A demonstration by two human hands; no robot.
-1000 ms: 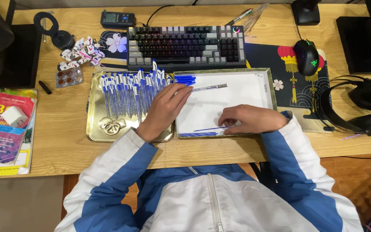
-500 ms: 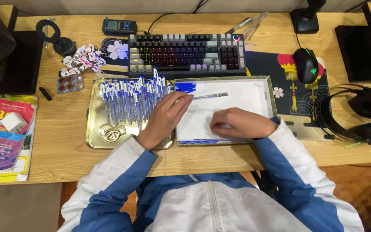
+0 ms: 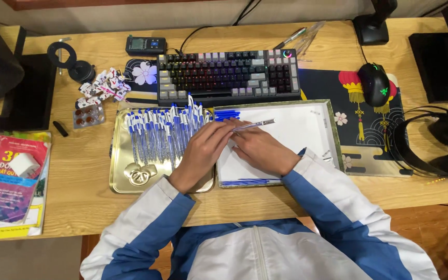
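**Holding one clear pen over the white tray**

Pinching a clear pen between them, both hands meet above the left part of the white-lined tray. The pen lies nearly level, its tip pointing right and slightly up, its near end hidden under the fingers. The left hand reaches across the seam between the two trays, fingers curled closed on the pen's left end. The right hand rests on the white tray, its fingers also bent around the pen from below.

Just left sits a gold tray filled with a row of blue-capped pens, packed side by side and standing on edge. A few blue caps lie at the white tray's upper left corner, and thin blue refills lie along its near edge.

Behind the trays on the desk is a lit keyboard. A mouse lies on a patterned mat to the right, with headphones beyond. A red booklet lies at far left.
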